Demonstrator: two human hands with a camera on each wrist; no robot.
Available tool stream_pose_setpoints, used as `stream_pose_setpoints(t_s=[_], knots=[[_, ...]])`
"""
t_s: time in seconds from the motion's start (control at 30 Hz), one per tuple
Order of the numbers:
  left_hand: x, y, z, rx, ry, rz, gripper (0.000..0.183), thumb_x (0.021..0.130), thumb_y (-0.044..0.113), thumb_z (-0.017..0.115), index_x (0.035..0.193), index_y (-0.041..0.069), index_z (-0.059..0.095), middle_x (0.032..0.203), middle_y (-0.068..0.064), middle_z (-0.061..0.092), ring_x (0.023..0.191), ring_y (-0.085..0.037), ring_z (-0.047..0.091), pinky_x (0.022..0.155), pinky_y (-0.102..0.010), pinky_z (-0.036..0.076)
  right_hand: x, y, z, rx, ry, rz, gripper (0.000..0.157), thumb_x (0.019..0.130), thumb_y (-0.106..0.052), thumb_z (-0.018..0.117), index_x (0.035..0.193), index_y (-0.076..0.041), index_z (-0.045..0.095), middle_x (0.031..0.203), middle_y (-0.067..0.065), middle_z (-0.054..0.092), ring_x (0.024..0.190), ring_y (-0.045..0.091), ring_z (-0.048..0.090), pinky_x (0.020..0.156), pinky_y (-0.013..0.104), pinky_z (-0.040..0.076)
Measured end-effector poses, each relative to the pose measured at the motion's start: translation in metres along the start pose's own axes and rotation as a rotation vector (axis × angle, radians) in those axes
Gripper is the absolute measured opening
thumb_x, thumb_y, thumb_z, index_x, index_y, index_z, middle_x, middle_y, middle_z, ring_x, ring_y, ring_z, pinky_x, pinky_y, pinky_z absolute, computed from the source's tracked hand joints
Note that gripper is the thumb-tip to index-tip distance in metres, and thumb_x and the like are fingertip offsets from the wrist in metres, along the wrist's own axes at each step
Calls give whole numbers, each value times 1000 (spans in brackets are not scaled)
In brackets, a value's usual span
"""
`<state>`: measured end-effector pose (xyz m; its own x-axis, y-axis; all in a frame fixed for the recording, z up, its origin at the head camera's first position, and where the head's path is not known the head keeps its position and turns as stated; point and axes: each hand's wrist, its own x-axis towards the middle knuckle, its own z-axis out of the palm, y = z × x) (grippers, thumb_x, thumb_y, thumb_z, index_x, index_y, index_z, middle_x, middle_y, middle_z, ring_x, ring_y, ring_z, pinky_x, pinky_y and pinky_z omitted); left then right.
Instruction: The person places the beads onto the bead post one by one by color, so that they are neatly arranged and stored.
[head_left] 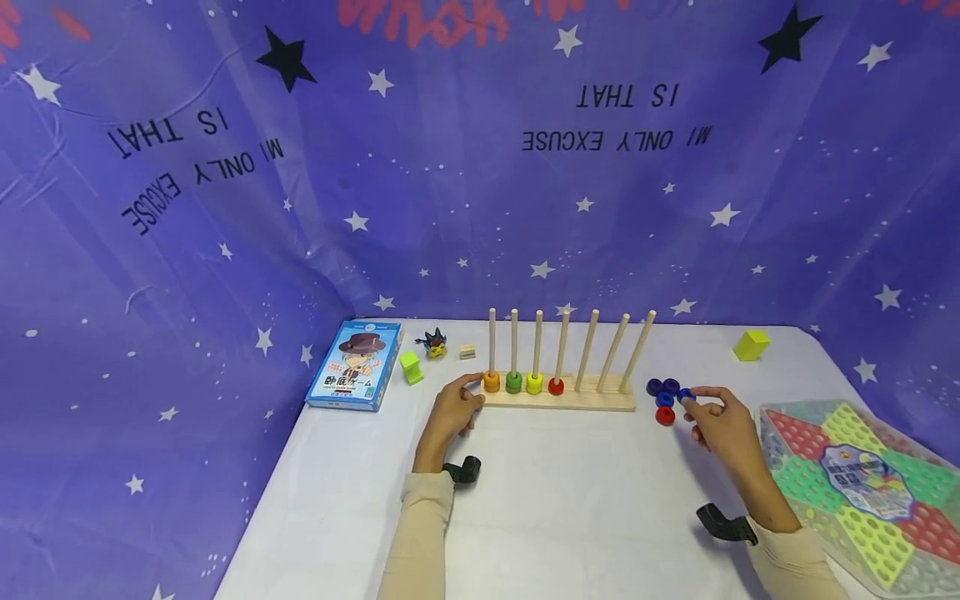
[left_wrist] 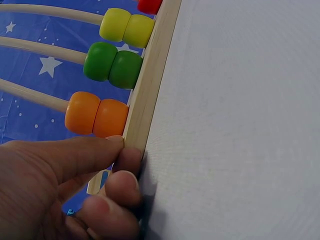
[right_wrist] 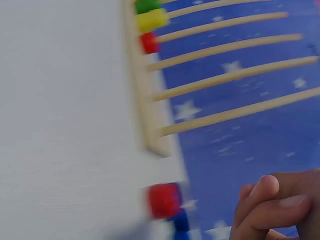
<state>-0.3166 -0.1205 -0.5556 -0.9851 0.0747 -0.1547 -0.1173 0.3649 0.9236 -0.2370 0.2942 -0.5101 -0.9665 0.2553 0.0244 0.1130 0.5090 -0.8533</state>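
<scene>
A wooden rack [head_left: 558, 402] with a row of upright pegs stands on the table. Its four left pegs carry orange beads [left_wrist: 111, 117], green beads [left_wrist: 120, 67], yellow beads [left_wrist: 127, 29] and a red bead [head_left: 556, 387]. My left hand [head_left: 454, 407] grips the left end of the base, thumb and fingers at its edge. Off the rack's right end, my right hand [head_left: 722, 427] pinches a blue bead [head_left: 685, 395], which the fingers partly cover. Dark blue beads [head_left: 655, 387], another blue bead [head_left: 664, 400] and a loose red bead [head_left: 665, 416] lie just left of those fingertips.
On the left lie a blue card-game box [head_left: 354, 367], a lime-green block [head_left: 411, 367], a small figure [head_left: 433, 343] and a small wooden piece [head_left: 467, 352]. A yellow-green block [head_left: 751, 345] sits at the back right, and a colourful plastic board [head_left: 802, 475] by my right forearm.
</scene>
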Motion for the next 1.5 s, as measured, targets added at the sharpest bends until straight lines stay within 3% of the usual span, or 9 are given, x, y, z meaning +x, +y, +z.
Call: stream_pose_setpoints(t_s=[0.1,0.3,0.5,0.67,0.87,0.97,1.1,1.3,1.5], knots=[[-1,-2,0,-4,-4,-5,45,91,11,62,135,19,55,72,-8,55,40,-12,45,34,-22,39,0,19,11,-33,-58,58,58,94,-39,59,131,1,41,79,12,69,47,16,57,42,29,47],[-3,-5,3,-11,-9,-1,45,92,11,61,136,19,54,73,-7,56,41,-12,46,34,-23,41,2,34,26,-120,-100,93,65,91,-46,61,131,1,39,63,4,63,45,19,56,41,31,46],[-5,-5,3,-14,-7,-1,44,92,12,61,135,19,55,73,-6,55,41,-12,45,34,-22,40,2,34,31,-162,-92,93,58,91,-39,61,128,1,41,59,4,61,44,19,56,41,29,45],[-5,-3,2,-13,-4,-4,43,92,12,61,134,20,55,71,-6,54,41,-12,45,34,-22,40,-3,20,25,-141,-70,77,54,92,-36,62,126,2,45,66,8,63,48,20,59,42,30,48],[-4,-2,-2,-10,-5,7,44,92,11,61,135,20,55,72,-8,55,41,-12,45,34,-23,39,-4,-27,4,-189,14,-70,49,93,-34,60,126,2,51,81,17,65,51,20,61,41,28,46],[-3,-2,-3,-12,-6,14,44,92,11,62,135,20,55,73,-9,55,41,-13,45,33,-23,39,-1,-65,-9,-226,83,-142,49,93,-37,59,125,0,54,86,15,65,50,15,60,39,27,44],[-4,-3,-4,-24,-10,13,44,92,11,62,135,19,55,74,-10,55,41,-13,45,33,-23,39,2,-120,-20,-206,98,-208,55,92,-40,59,130,0,52,90,15,64,52,13,61,42,25,47],[-5,-3,-3,-20,-12,0,45,92,11,62,135,21,55,75,-11,56,41,-13,45,34,-23,40,10,-181,-3,-146,-45,-303,55,90,-43,62,130,-7,54,87,11,63,53,20,60,40,28,46],[-3,0,-2,-15,-1,14,45,92,10,62,135,21,55,75,-11,56,40,-12,44,34,-23,39,22,-209,33,-142,-233,-338,48,91,-36,63,130,-10,54,89,9,63,53,22,60,40,30,45]])
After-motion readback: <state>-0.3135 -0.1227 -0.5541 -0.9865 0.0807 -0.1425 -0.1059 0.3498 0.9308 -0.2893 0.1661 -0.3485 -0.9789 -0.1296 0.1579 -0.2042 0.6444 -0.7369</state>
